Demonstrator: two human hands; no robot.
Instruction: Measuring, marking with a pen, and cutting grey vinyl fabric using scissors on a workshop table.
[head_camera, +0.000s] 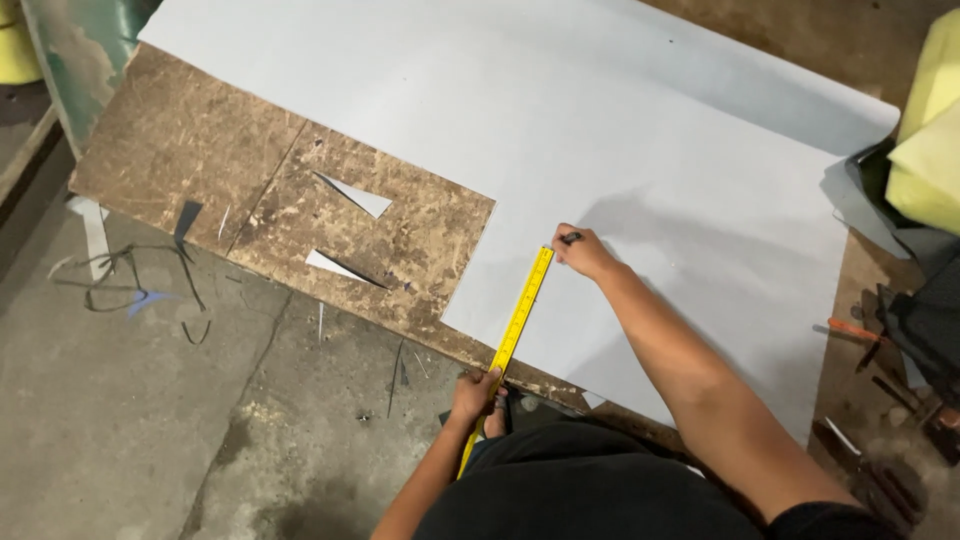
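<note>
A large pale grey sheet (640, 150) lies across a worn brown wooden worktable (200, 170). A yellow ruler (520, 315) lies on the sheet near its left cut edge, running from the table's near edge up toward the middle. My left hand (476, 392) grips the ruler's lower part at the table edge. My right hand (583, 251) rests on the sheet at the ruler's top end and holds a dark pen or marker (570, 238) with its tip by the ruler.
Two small triangular offcuts (355, 195) (335, 266) lie on the bare wood. Strips and scraps (140, 285) litter the concrete floor at left. Yellow foam (930, 140) and dark material sit at right, with tools (850, 330) near the table's right edge.
</note>
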